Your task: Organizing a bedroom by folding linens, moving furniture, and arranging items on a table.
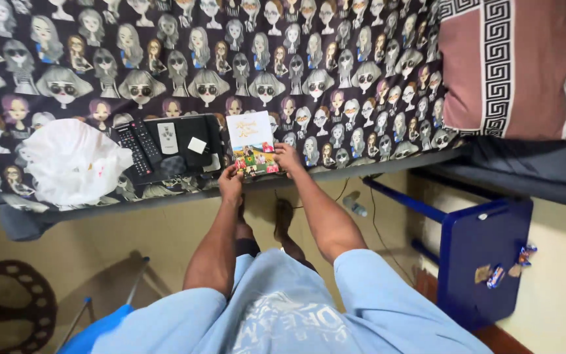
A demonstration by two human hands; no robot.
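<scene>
Blue shirt (283, 314); hands grip colourful white book (251, 141).

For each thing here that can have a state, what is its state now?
book: closed, cover up, on the bed edge
left hand: holding the book's lower corner
right hand: holding the book's right edge
laptop: closed, remotes on it
white plastic bag: crumpled on the bed
</scene>
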